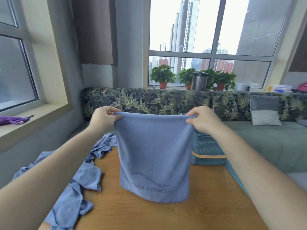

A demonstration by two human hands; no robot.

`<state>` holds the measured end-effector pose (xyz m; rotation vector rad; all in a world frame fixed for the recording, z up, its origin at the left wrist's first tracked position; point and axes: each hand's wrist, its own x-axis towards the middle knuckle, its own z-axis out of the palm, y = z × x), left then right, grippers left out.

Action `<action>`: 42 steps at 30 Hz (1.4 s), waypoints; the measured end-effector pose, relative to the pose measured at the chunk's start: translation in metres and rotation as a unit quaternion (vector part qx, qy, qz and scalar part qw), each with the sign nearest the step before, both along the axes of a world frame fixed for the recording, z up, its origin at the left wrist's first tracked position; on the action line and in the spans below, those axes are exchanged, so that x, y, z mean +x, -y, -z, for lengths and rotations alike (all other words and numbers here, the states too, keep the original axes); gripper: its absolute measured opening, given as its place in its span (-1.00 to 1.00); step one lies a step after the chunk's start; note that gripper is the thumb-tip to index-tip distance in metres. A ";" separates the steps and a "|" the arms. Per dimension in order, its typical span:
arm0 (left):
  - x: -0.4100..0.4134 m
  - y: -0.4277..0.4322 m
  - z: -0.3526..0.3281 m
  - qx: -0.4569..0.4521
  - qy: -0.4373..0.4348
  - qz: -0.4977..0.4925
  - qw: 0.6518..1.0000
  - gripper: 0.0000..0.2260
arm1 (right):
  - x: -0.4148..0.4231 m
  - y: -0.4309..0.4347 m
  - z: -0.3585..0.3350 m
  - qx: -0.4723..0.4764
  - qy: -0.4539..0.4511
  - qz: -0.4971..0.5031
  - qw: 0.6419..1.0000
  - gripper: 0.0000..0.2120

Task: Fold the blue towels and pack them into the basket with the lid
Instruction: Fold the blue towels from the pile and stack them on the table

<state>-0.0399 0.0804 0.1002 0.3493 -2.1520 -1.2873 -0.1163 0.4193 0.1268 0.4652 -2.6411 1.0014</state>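
A blue towel (154,156) hangs doubled over in front of me, its lower edge with dark lettering touching the wooden table (166,216). My left hand (103,117) pinches its top left corner and my right hand (201,119) pinches its top right corner, so the top edge is stretched between them. Behind the towel, at the table's far right, stands the teal woven basket (207,150) with a tan band; the towel and my right wrist hide part of it. Several more blue towels (86,176) lie crumpled on the table's left side.
A teal flat piece (234,173), perhaps the lid, lies along the table's right edge under my right forearm. A leaf-patterned sofa (149,100) with a grey cushion (265,110) runs behind the table. Potted plants (163,77) and a steel canister (199,81) stand on the windowsill.
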 end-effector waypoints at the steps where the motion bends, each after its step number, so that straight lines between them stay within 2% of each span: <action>1: -0.007 -0.002 0.000 -0.049 0.006 -0.007 0.999 -0.95 | -0.011 0.005 0.002 0.024 -0.012 0.018 0.999 -0.92; 4: -0.030 0.001 -0.005 -0.093 -0.001 -0.007 0.996 -0.97 | -0.041 0.012 0.005 0.053 -0.042 0.042 0.997 -0.85; 7: -0.045 0.009 -0.015 -0.091 -0.018 -0.026 0.995 -0.96 | -0.053 0.014 0.000 0.001 -0.037 -0.003 0.999 -0.82; 9: -0.047 0.012 -0.020 -0.072 -0.035 -0.030 0.996 -0.94 | -0.049 0.013 -0.001 -0.034 -0.054 -0.010 0.998 -0.82; 13: -0.027 0.004 -0.002 0.021 -0.058 0.024 0.998 -0.87 | -0.032 0.000 0.027 -0.072 -0.079 -0.005 0.994 -0.86; 16: -0.002 -0.010 0.049 0.066 -0.048 0.041 0.996 -0.93 | -0.018 -0.010 0.078 -0.083 -0.051 -0.022 0.995 -0.88; 21: 0.033 -0.020 0.168 0.121 0.037 0.046 0.991 -0.89 | 0.012 -0.019 0.193 -0.110 0.042 -0.029 0.993 -0.78; 24: 0.055 -0.027 0.227 0.144 0.083 0.055 0.984 -0.91 | 0.030 -0.028 0.248 -0.100 0.027 -0.036 0.994 -0.79; 26: 0.065 -0.028 0.250 0.116 0.089 0.045 0.988 -0.98 | 0.042 -0.031 0.273 -0.088 0.018 -0.044 0.995 -0.81; 31: 0.071 -0.027 0.259 0.052 0.094 0.042 0.993 -0.93 | 0.055 -0.039 0.295 -0.076 0.020 -0.045 0.996 -0.87; 37: 0.073 -0.028 0.263 0.040 0.093 0.018 0.995 -0.92 | 0.061 -0.039 0.293 -0.083 0.022 -0.058 0.995 -0.89; 39: 0.078 -0.032 0.257 0.055 0.103 0.022 0.993 -0.83 | 0.063 -0.041 0.293 -0.084 0.034 -0.064 0.994 -0.88; 42: 0.082 -0.035 0.256 0.017 0.123 0.040 0.992 -0.67 | 0.064 -0.041 0.295 -0.052 0.020 -0.079 0.995 -0.83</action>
